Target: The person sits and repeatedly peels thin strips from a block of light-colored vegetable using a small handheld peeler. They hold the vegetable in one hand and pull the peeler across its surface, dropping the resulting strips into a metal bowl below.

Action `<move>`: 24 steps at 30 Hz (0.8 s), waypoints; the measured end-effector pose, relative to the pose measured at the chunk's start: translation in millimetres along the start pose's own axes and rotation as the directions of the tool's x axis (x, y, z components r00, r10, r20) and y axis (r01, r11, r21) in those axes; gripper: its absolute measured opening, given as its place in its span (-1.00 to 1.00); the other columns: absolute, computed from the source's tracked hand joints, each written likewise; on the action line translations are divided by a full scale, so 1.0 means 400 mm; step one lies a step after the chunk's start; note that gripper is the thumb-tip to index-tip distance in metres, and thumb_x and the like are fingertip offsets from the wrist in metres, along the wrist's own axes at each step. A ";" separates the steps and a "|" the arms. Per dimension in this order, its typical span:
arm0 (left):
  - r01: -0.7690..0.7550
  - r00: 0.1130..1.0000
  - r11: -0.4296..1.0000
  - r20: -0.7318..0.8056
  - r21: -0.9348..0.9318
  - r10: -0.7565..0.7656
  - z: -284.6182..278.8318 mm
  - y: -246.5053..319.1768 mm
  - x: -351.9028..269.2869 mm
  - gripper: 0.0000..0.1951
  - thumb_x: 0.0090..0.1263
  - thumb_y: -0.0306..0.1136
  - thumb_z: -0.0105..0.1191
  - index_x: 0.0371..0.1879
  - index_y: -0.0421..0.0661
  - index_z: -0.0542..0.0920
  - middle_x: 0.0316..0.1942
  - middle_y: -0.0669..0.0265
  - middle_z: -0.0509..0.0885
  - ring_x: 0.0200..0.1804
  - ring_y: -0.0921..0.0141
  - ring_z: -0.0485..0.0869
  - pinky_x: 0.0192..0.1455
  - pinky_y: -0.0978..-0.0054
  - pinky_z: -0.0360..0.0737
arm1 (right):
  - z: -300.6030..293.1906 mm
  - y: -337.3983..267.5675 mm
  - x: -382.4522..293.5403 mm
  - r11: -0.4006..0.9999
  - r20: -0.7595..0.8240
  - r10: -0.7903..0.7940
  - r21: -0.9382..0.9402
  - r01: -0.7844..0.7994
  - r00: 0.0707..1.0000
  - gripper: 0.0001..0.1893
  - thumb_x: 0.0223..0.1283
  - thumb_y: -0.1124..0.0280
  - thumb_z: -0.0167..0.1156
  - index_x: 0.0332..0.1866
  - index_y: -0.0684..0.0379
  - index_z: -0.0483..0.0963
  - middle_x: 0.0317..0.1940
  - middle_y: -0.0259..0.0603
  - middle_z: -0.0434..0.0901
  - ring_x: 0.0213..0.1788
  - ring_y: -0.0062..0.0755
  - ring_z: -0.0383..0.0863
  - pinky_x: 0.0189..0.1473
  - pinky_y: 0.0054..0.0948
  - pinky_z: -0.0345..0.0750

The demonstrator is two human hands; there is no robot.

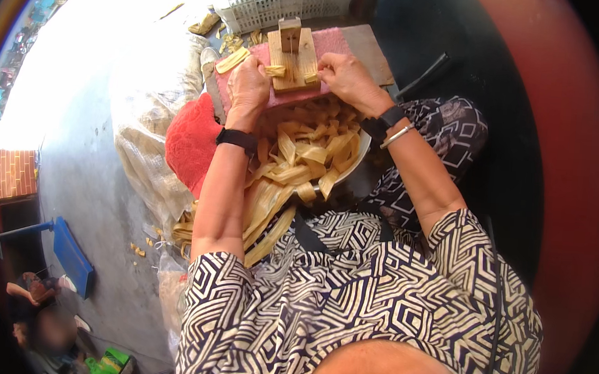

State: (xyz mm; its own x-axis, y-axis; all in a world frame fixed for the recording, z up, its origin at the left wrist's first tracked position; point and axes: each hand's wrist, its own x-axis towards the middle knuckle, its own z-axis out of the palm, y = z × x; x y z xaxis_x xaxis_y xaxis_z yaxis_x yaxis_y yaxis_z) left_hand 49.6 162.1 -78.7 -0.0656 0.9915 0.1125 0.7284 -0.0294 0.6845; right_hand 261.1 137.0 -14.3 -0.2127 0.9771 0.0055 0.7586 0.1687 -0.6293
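My left hand is closed at the left edge of a small wooden board, pinching a short yellow fibrous strip. At the board's right edge, my right hand pinches another short yellow piece between thumb and fingers. Whether the two pieces join is unclear. An upright wooden block with a thin slit stands on the board. Beneath the board lies a pink cloth. A folded yellow strip rests on that cloth beside my left hand.
Long yellow strips fill a metal basin below my hands. A red plush cloth and a woven plastic sack are at left. Beyond the board stands a white plastic crate. Another person sits at lower left.
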 end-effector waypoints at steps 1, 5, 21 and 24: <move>0.013 1.000 0.997 0.016 -0.082 -0.012 -0.021 0.007 -0.020 -0.78 0.37 -0.27 0.02 -0.30 -0.16 0.65 -0.30 0.00 0.70 -0.17 0.04 0.68 -0.06 0.17 0.57 | -0.002 -0.013 -0.026 0.997 0.017 -0.013 0.079 0.011 1.000 -0.75 0.18 0.30 0.15 -0.22 0.28 0.60 -0.29 0.03 0.67 -0.21 -0.03 0.66 -0.08 -0.25 0.57; 0.075 0.993 0.918 0.115 -0.390 -0.032 -0.057 0.006 -0.096 -0.80 0.36 -0.35 0.06 -0.21 -0.23 0.66 -0.35 0.07 0.71 -0.25 0.25 0.70 -0.11 0.33 0.58 | 0.005 -0.028 -0.073 0.943 -0.109 -0.308 0.093 0.318 0.945 -0.75 0.23 0.30 0.18 -0.23 0.30 0.60 -0.27 -0.05 0.66 -0.19 -0.05 0.64 -0.13 -0.23 0.55; 0.427 0.875 0.235 0.464 -0.873 0.135 -0.142 0.229 -0.229 -0.79 0.55 -0.27 -0.06 -0.23 -0.11 0.59 -0.57 0.51 0.49 -0.63 0.71 0.29 -0.60 0.76 0.16 | -0.039 -0.156 -0.141 0.390 0.167 -0.051 0.911 -0.135 0.985 -0.74 0.43 0.27 0.09 -0.09 0.22 0.62 -0.61 -0.33 0.55 -0.62 -0.57 0.50 -0.53 -0.51 0.49; 0.546 0.813 0.059 0.546 -0.836 0.203 -0.140 0.267 -0.271 -0.88 0.47 -0.38 0.02 -0.11 -0.09 0.53 -0.48 0.52 0.47 -0.58 0.71 0.29 -0.58 0.77 0.15 | -0.038 -0.159 -0.148 0.956 -0.309 -0.129 0.214 0.201 0.942 -0.81 0.34 0.26 0.14 -0.23 0.13 0.62 -0.55 -0.19 0.59 -0.55 -0.26 0.59 -0.46 -0.34 0.51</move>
State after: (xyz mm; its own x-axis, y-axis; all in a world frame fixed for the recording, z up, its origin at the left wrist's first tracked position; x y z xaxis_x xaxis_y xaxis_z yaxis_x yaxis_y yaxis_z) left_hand 96.5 44.4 22.6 0.4669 0.8693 -0.1625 -0.5625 0.4337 0.7039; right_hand 234.8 70.3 37.1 -0.1084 0.9390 0.3265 0.5503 0.3302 -0.7669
